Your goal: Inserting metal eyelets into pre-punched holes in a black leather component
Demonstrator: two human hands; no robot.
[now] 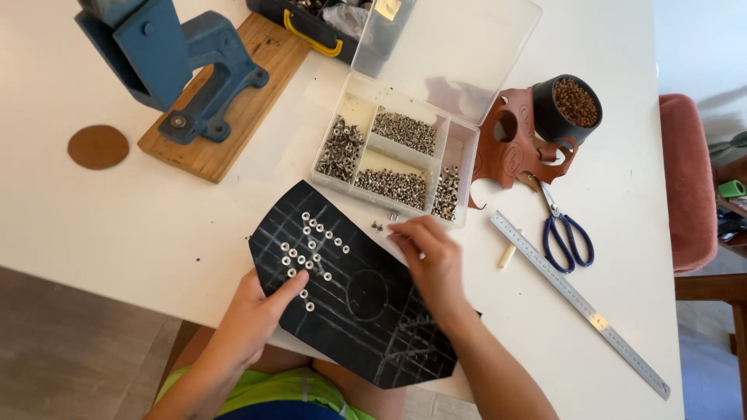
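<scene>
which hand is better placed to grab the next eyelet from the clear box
Right. The right hand lies at the black leather piece's top edge, just below the compartment box, while the left hand presses the leather down.

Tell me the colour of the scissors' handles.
Dark blue. The scissors lie right of the steel ruler, seen clearly in the head view.

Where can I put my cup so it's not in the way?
Bare table lies left of the black leather piece, below the brown disc. More lies right of the metal ruler. It is crowded between the compartment box and scissors.
</scene>
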